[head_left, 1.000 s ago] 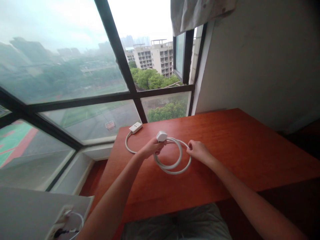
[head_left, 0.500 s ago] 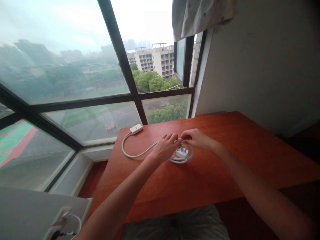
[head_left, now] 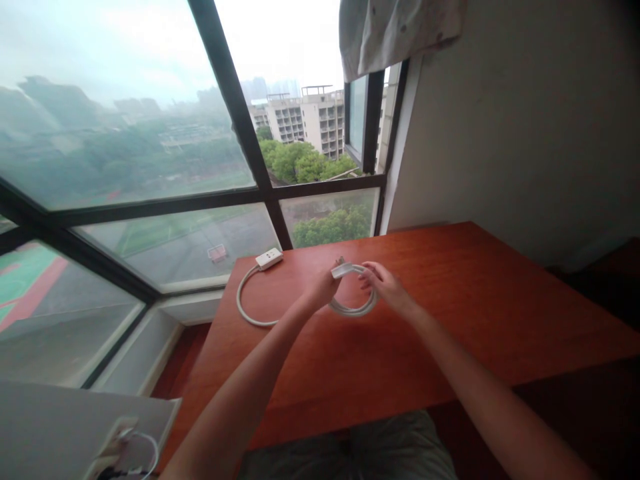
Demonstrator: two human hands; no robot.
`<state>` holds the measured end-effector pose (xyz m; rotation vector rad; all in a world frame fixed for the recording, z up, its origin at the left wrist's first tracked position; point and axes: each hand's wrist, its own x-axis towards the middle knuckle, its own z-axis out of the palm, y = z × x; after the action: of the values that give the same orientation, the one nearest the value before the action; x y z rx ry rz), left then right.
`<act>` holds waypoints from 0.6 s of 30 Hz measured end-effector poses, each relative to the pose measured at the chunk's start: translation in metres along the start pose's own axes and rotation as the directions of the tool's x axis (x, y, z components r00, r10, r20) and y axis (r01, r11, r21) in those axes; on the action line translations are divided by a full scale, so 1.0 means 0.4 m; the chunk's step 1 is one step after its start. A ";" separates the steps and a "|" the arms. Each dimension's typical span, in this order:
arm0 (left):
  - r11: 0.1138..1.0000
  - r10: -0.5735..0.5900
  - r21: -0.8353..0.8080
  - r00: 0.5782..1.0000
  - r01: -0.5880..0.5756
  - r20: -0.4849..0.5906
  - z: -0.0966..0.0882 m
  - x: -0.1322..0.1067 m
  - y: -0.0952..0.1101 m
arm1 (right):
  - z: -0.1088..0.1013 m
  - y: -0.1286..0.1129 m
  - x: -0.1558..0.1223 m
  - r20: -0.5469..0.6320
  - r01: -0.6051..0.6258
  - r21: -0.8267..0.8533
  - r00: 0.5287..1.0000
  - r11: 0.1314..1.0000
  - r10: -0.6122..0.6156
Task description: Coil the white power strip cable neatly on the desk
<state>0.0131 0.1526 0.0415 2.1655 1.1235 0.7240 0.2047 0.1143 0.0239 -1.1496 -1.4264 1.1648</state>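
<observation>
A white power cord lies partly coiled over the reddish-brown table. My left hand point(head_left: 321, 288) is closed around the plug end, and the white plug point(head_left: 343, 270) shows above its fingers with prongs pointing away. Curled at the right side of the loops is my right hand point(head_left: 385, 285), its fingers gripping the cable coil point(head_left: 356, 311). From the left hand the cord point(head_left: 242, 303) bends out across the table to a white socket block point(head_left: 270, 259) near the far left edge. Part of the coil is hidden behind the hands.
The wooden table point(head_left: 425, 360) meets a window frame point(head_left: 210, 203) at its far side and a wall point(head_left: 500, 133) at right. A curtain point(head_left: 400, 33) hangs above. Low at left, a wall outlet point(head_left: 117, 437) has a white cord plugged in.
The plug, which lay within the coil, is now up in my left hand. The loops have shifted slightly left and been lifted, and my right hand now grips their right side.
</observation>
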 end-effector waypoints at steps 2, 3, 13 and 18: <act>0.995 -0.075 -0.061 0.997 0.074 -0.024 0.006 0.001 -0.016 | 0.027 0.030 -0.022 -0.099 -0.005 -0.044 0.995 0.999 0.000; 0.989 -0.114 -0.095 0.993 0.112 -0.023 0.009 0.000 -0.025 | 0.038 0.039 -0.031 -0.128 0.008 -0.102 0.991 0.995 -0.021; 0.864 -0.308 -0.386 0.946 0.323 0.100 0.041 0.008 -0.054 | -0.001 -0.019 -0.019 0.055 0.038 -0.302 0.998 0.953 -0.022; 0.757 -0.317 -0.579 0.945 0.303 0.079 0.020 0.027 -0.016 | 0.040 0.032 -0.059 -0.177 -0.060 0.333 0.976 0.941 0.125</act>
<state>0.0208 0.1628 0.0337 1.4086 1.0585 0.8128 0.1932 0.0906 0.0071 -1.0711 -0.9941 1.2614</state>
